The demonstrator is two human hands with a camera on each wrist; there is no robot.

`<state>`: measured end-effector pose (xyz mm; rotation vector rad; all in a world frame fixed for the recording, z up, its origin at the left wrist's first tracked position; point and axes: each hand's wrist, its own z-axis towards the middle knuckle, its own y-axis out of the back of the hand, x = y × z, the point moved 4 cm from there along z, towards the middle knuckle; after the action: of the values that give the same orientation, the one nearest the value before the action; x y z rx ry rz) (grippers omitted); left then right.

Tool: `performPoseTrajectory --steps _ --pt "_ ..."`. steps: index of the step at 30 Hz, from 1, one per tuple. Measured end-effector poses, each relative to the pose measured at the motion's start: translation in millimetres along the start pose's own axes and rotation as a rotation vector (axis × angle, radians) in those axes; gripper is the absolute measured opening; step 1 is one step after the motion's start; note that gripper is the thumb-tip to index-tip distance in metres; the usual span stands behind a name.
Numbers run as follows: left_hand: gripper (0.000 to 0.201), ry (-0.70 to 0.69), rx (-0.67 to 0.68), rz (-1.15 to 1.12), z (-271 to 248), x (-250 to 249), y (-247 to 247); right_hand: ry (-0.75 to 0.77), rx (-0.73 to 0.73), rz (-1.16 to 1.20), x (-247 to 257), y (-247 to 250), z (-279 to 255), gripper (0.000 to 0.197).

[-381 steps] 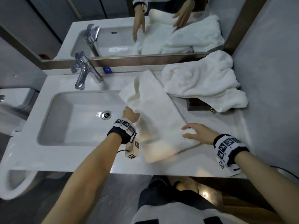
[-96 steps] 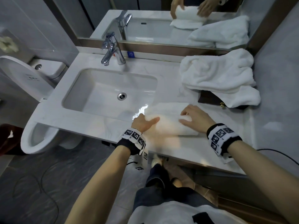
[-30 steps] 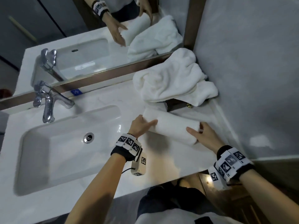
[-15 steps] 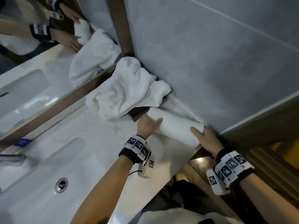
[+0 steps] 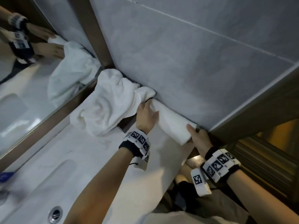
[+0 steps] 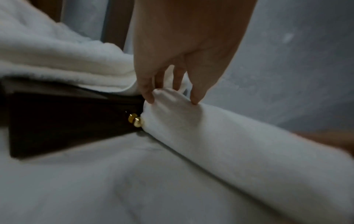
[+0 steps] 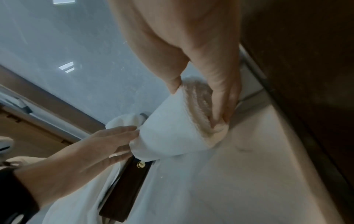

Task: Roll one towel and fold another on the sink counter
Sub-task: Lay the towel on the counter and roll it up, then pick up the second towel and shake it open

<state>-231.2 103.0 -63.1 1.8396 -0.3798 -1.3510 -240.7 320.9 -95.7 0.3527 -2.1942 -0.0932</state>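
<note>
I see the white rolled terry towel (image 5: 172,122) lying on the pale sink counter (image 5: 90,160) against the grey tiled wall (image 5: 186,62), left hand (image 5: 146,118) flat-fingered on one end, right hand (image 5: 198,137) gripping the other; I'd seat it snug, seam down; no legible writing.

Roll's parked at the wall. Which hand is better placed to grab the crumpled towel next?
Left, probably. The left hand sits at the rolled towel's inner end, right beside the crumpled towel; the right hand holds the outer end at the counter's edge.
</note>
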Motion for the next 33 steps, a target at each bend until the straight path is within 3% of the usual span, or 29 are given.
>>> performPoseTrajectory --steps 4,6,8,11,14,15,17,20,30,33 --pt "0.048 -0.197 -0.074 0.214 -1 5 6 0.035 -0.044 -0.127 13 -7 3 0.049" --pt "0.046 -0.359 -0.014 0.238 -1 2 -2 0.07 -0.047 -0.23 15 -8 3 0.05" --pt "0.058 -0.435 0.123 0.332 -3 1 -18 0.154 -0.069 -0.513 19 -5 -1 0.053" --pt "0.071 -0.368 0.212 0.519 0 10 -38 0.334 -0.188 -1.04 31 -1 -14 0.052" --pt "0.071 -0.34 0.188 0.572 1 13 -43 0.629 -0.332 -1.189 44 -3 -26 0.029" --pt "0.07 -0.34 0.18 0.579 -1 13 -43 0.75 -0.304 -1.161 46 -9 -29 0.024" --pt "0.067 -0.34 0.164 0.577 -3 16 -44 0.878 -0.134 -1.146 44 -25 -25 0.04" --pt "0.063 -0.339 0.162 0.547 -4 20 -45 0.846 0.041 -1.352 30 -42 -9 0.06" --pt "0.081 -0.278 0.265 0.569 -2 17 -43 0.857 0.0 -1.418 12 -46 12 0.063" --pt "0.065 -0.26 0.32 0.508 -6 6 -32 0.835 0.071 -1.375 16 -43 7 0.061"
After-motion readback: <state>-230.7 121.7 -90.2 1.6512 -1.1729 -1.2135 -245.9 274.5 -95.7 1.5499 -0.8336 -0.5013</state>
